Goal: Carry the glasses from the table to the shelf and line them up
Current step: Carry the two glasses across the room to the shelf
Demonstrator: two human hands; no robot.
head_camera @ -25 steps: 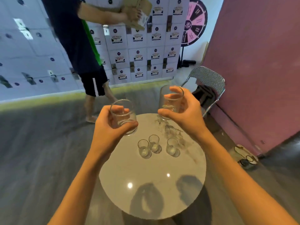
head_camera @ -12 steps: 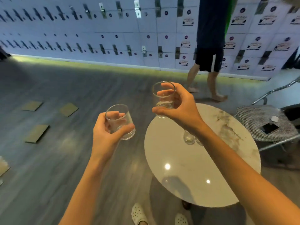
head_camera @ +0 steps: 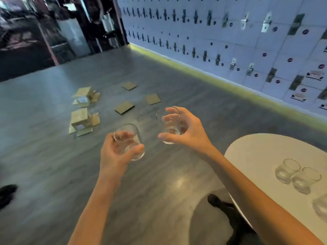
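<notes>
My left hand [head_camera: 115, 154] grips a clear short glass [head_camera: 131, 138], tilted a little, over the grey floor. My right hand [head_camera: 185, 131] holds a second clear glass [head_camera: 169, 126] slightly higher and to the right. Both hands are out in front of me, left of the round white table [head_camera: 256, 156]. Three more glasses stay on the table at the right edge of the view: one [head_camera: 287, 170], one beside it [head_camera: 306, 180], and one cut off by the frame [head_camera: 321, 207]. No shelf is clearly in view.
Flattened cardboard pieces [head_camera: 124, 106] and small boxes [head_camera: 81, 119] lie on the floor ahead. A white locker wall [head_camera: 230, 41] runs along the right. A dark glass area [head_camera: 35, 32] stands at the far left. The table's black base [head_camera: 228, 209] is near my feet.
The view has swung left, away from the table. The table and its glasses have slid to the right edge. The other person is out of view. Both hands still hold their glasses.
</notes>
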